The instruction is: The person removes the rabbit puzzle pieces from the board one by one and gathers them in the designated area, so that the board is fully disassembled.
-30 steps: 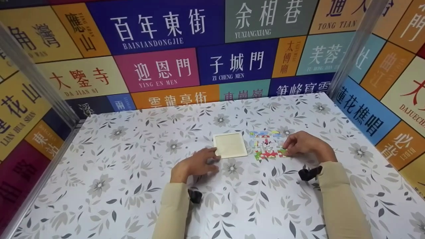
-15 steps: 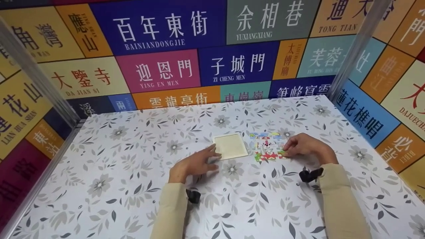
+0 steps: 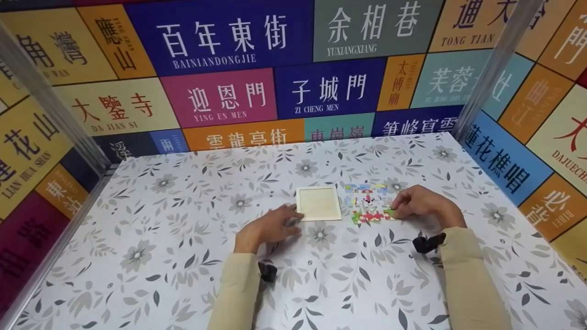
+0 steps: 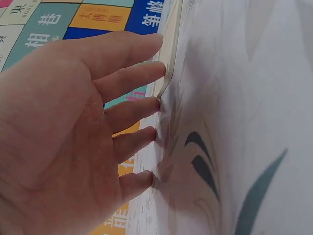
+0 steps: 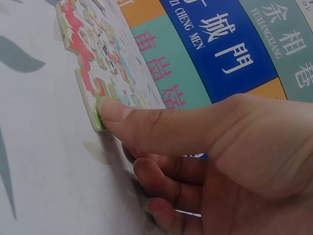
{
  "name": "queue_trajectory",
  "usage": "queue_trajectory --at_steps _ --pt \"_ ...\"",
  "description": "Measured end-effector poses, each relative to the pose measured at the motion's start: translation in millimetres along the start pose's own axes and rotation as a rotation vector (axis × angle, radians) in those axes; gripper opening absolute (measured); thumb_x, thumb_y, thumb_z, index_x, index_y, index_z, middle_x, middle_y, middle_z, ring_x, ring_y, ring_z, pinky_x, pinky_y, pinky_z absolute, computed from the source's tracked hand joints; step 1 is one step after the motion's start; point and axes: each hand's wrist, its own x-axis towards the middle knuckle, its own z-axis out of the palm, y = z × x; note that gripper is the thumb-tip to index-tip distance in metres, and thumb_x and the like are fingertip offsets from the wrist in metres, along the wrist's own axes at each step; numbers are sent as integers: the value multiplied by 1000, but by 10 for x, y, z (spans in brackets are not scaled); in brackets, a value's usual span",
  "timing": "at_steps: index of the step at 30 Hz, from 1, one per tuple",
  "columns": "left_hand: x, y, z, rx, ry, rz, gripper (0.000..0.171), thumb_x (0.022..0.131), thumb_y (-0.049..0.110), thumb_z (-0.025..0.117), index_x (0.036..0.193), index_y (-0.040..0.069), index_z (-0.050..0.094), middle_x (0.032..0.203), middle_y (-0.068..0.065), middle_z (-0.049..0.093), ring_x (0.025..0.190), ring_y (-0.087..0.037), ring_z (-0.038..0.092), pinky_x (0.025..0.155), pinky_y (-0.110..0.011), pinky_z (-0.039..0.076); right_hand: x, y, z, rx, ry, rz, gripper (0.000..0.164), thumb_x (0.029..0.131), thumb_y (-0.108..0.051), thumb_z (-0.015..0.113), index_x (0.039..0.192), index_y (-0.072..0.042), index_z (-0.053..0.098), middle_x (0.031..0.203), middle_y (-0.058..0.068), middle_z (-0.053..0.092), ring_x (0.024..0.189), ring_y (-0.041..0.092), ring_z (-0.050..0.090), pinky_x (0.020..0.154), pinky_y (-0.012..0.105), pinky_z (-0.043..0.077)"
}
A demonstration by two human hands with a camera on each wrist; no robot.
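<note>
A shallow square cream tray [image 3: 319, 204] lies near the middle of the table. My left hand [image 3: 269, 227] is at its lower left corner, fingers loosely extended, with fingertips right at the tray's edge [image 4: 168, 78] in the left wrist view. Just right of the tray is a colourful jigsaw puzzle [image 3: 368, 201] with a white cartoon animal, its pieces laid nearly together. At its lower right corner my right hand [image 3: 422, 205] grips a green and red puzzle piece [image 5: 89, 100]. The thumb lies on top of this piece; the other fingers curl below, the index finger mostly hidden.
A white cloth with grey flowers and leaves covers the table [image 3: 174, 256]. Colourful sign-printed panels [image 3: 220, 96] stand at the back and both sides, with clear upright posts at the corners. Each wrist bears a black strap mount [image 3: 429, 242].
The tray has shifted slightly toward me and turned a little straighter. My left fingers, more spread half a second ago, have drawn in at its corner. The right hand has barely moved.
</note>
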Motion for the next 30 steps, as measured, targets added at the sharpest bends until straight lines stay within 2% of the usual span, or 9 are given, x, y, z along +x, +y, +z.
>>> queue_trajectory --at_steps 5,11,15,19,27,30 --pt "-12 3 6 5 -17 -11 48 99 31 61 146 21 54 167 -5 25 156 -33 18 126 -57 14 7 3 5 -3 -7 29 25 84 -19 80 102 -3 72 78 -5 65 76 11 56 77 25 45" --pt "-26 12 -22 14 -35 -64 52 98 34 62 148 27 50 168 3 23 157 -29 13 126 -56 14 19 -24 -21 -28 -8 44 24 84 -22 80 101 -6 72 80 -5 65 79 13 56 80 27 43" --pt "-27 29 -31 36 -65 -59 59 97 34 64 152 28 44 169 6 16 158 -29 9 127 -54 8 20 -33 -24 -30 -11 38 25 84 -22 80 100 -6 72 78 -6 64 78 12 55 79 27 43" --pt "-37 57 -37 62 -89 -54 61 97 35 63 153 28 40 168 10 17 158 -29 7 127 -55 3 21 -29 -28 -29 -12 16 27 84 -22 81 101 -3 72 78 -7 64 77 12 55 77 26 44" --pt "-67 159 -35 117 -141 -86 67 97 37 61 157 27 34 169 7 15 158 -30 6 127 -56 4 16 32 -23 -24 -13 4 29 84 -21 80 103 -1 72 79 -6 64 74 10 55 72 24 45" --pt "-73 170 -46 114 -150 -73 69 96 38 62 158 26 31 170 4 12 158 -32 6 127 -57 5 5 44 -25 -15 -14 -9 30 84 -21 81 104 0 71 80 -6 65 74 8 55 71 22 45"
